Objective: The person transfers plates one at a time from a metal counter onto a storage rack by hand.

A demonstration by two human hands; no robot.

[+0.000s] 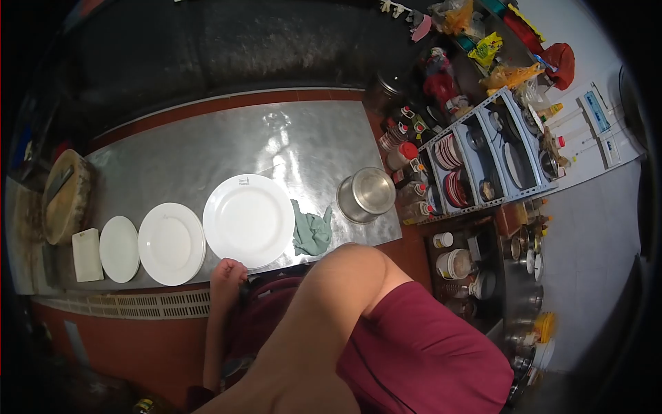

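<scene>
White plate (249, 221) beside loosely curled left hand (228, 274).

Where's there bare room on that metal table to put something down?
The widest bare patch of the metal table lies behind the row of plates, between the round block and the metal pot. The near edge is crowded: rectangular dish, plates and green cloth sit close together, with the left hand by the largest plate.

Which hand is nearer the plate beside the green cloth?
Left: the left hand is at the near rim of the plate; the right arm bends back toward the camera, hand unseen.
</scene>
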